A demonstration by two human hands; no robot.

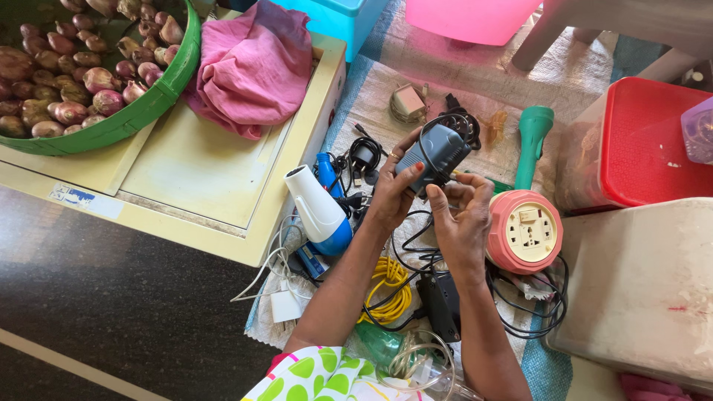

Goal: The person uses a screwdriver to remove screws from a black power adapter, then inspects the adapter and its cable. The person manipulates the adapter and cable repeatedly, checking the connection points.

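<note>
My left hand (391,189) grips a grey-blue power adapter (437,151) from below, lifted over a woven mat. My right hand (458,215) pinches the adapter's black cable (416,238) just under the adapter, fingers closed on it. The cable loops down between my forearms. A white and blue hair dryer (318,210) lies left of my left hand. A pink round extension reel with a socket face (525,232) sits right of my right hand. A black adapter block (442,303) lies under my right wrist.
A green flashlight (532,141), a yellow coiled cable (391,288), a white charger (285,305) and black plugs lie on the mat (475,82). A cream table (200,178) on the left holds a green basket of onions (82,82) and pink cloth (249,67). A red-lidded box (646,141) stands right.
</note>
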